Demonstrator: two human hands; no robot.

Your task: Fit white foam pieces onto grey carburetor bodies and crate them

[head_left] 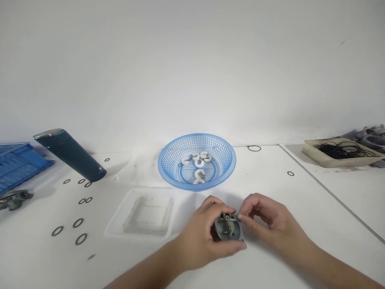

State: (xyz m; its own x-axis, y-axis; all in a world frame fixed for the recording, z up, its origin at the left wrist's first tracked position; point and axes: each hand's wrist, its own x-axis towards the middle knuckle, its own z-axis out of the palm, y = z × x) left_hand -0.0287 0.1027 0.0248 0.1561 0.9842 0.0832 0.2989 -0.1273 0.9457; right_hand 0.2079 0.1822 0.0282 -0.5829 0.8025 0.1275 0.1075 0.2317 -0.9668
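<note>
A grey metal carburetor [230, 230] with brass parts in its open bowl side is gripped by my left hand [204, 235], thumb along the near edge and fingers around the far side. The thumb and forefinger of my right hand [267, 220] are pinched together at the carburetor's upper right edge. Whatever sits between those fingertips is too small or hidden to make out. Just beyond my hands, a blue plastic basket [168, 176] holds several white C-shaped carburetor floats [199, 163].
A shallow white tray [120, 218] lies left of my hands. Several black rubber rings [81, 239] are scattered further left, near a dark tumbler [75, 154], a blue crate [21, 164] and another metal part [15, 199]. At right, a cream tray [326, 161] contains black rings.
</note>
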